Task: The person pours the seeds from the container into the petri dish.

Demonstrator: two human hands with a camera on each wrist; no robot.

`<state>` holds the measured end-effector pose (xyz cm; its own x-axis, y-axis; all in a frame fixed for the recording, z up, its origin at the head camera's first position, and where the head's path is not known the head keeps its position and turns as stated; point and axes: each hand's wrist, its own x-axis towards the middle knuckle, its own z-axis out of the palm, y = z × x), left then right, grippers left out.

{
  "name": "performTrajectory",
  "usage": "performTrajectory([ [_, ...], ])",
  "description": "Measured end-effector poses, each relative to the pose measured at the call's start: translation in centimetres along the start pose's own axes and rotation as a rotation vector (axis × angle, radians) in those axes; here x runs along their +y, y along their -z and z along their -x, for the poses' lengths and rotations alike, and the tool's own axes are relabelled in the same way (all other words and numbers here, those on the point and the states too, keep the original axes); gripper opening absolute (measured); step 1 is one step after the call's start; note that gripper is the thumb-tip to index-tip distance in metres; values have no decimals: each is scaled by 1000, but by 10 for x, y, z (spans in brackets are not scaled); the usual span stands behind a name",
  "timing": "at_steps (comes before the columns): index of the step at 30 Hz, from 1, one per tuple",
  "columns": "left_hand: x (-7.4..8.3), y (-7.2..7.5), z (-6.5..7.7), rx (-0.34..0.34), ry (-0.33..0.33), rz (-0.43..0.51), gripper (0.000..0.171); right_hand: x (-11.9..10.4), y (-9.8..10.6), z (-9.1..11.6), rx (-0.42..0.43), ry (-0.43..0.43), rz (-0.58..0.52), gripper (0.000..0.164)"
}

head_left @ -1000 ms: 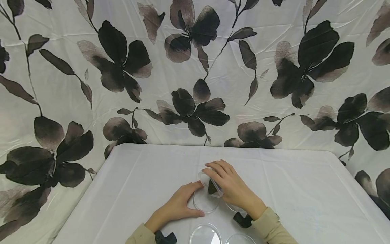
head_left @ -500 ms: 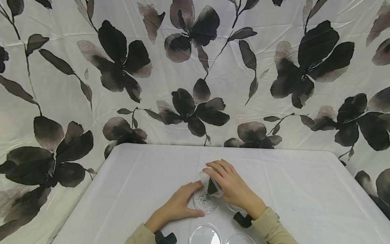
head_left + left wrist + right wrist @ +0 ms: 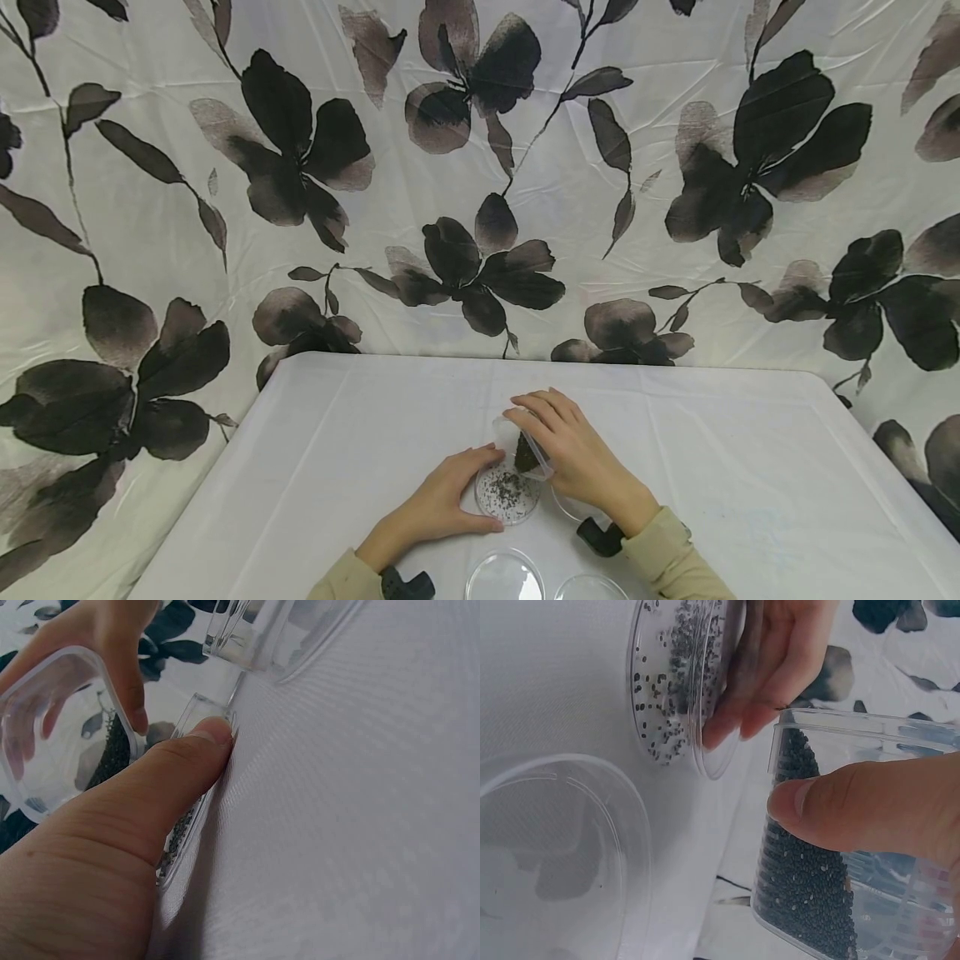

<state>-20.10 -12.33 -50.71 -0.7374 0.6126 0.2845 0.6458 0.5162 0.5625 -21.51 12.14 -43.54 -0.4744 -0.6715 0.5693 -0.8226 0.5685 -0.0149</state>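
My right hand [image 3: 581, 458] grips a clear plastic tub [image 3: 877, 889], tilted over a round clear petri dish [image 3: 517, 522]. Small dark seeds [image 3: 802, 889] lie heaped along one side of the tub. In the right wrist view the thumb presses on the tub's wall. Loose seeds [image 3: 507, 488] are scattered across the dish's floor. My left hand [image 3: 450, 500] holds the dish from the left, thumb at the near side and fingers at the far side. The left wrist view shows the left thumb [image 3: 187, 750] right on the dish's rim.
Another clear dish [image 3: 572, 508] lies partly hidden by the right wrist. Two more clear dishes, one left [image 3: 480, 560] and one right [image 3: 592, 577], sit at the near edge of view. White cloth [image 3: 360, 433] covers the table; a floral sheet [image 3: 630, 208] hangs behind.
Seeds have appeared in the dish, which held none a second ago, and their number has grown. The right hand with the tub has shifted slightly right. The left hand keeps its place.
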Motion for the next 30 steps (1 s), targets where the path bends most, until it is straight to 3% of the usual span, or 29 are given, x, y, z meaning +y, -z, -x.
performTrajectory([
  [16, 0, 0, 0, -1, 0, 5, 90, 4, -1, 2, 1, -10, -10, 103],
  [24, 2, 1, 1, 0, 13, 5, 91, 9, -5, 3, 45, -52, -109, 101],
  [30, 1, 0, 1, 1, 16, 2, 90, 12, -8, 7, 82, -142, -216, 94],
])
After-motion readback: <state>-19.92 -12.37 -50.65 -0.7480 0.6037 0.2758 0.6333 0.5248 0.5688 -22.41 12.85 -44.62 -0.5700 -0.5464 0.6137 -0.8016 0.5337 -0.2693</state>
